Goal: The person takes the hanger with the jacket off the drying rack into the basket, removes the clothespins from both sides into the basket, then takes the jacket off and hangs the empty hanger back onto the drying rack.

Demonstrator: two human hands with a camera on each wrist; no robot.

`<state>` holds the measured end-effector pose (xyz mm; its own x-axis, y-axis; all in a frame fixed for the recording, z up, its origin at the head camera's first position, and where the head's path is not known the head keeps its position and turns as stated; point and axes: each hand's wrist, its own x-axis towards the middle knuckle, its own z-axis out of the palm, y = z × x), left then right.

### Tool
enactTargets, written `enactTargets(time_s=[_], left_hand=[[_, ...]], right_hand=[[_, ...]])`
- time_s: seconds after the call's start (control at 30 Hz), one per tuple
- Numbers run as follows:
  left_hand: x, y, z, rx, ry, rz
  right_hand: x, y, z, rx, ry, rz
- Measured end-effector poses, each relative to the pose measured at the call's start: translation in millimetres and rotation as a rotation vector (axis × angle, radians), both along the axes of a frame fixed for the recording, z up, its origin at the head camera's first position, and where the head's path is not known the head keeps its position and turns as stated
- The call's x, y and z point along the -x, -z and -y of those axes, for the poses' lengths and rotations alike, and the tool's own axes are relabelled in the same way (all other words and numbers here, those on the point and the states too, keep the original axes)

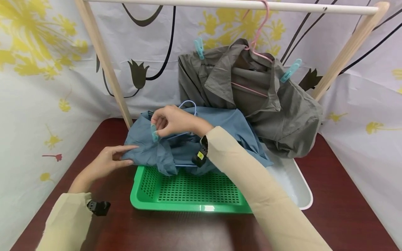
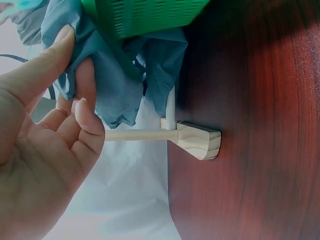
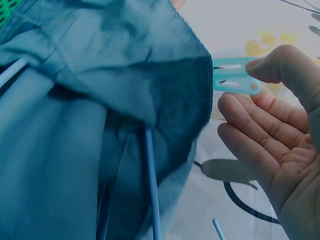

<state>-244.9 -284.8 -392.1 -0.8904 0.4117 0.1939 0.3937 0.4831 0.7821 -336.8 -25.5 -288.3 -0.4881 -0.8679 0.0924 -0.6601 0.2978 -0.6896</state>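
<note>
A blue shirt (image 1: 227,122) lies on a light blue hanger (image 1: 188,101) over a green basket. My right hand (image 1: 177,120) pinches a teal clothespin (image 1: 154,133) between thumb and fingers at the shirt's left shoulder. In the right wrist view the clothespin (image 3: 237,77) meets the shirt's edge, my thumb on its outer end. Lower left, my left hand (image 1: 108,161) pinches the shirt's cloth between thumb and finger. The left wrist view shows the cloth (image 2: 117,80) folded at those fingertips, with my other fingers curled below.
The green basket (image 1: 194,208) stands beside a white tray (image 1: 309,195) on the dark red table (image 1: 163,233). Behind, a grey shirt (image 1: 292,118) on a pink hanger (image 1: 262,26) hangs from the white rail (image 1: 204,3), with teal clothespins (image 1: 291,70) at its shoulders. Wooden posts (image 1: 106,69) hold the rail.
</note>
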Motion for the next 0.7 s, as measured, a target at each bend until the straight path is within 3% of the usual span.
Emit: enactTargets(time_s=[0.47, 0.7], left_hand=[[-1.4, 0.1, -1.3, 0.045, -0.028, -0.017], [-2.5, 1.1, -1.1, 0.044, -0.024, -0.026]], right_hand=[[-6.9, -9.3, -39.7, 0.038, 0.036, 0.024], [-13.2, -14.4, -59.9, 0.017, 0.072, -0.016]])
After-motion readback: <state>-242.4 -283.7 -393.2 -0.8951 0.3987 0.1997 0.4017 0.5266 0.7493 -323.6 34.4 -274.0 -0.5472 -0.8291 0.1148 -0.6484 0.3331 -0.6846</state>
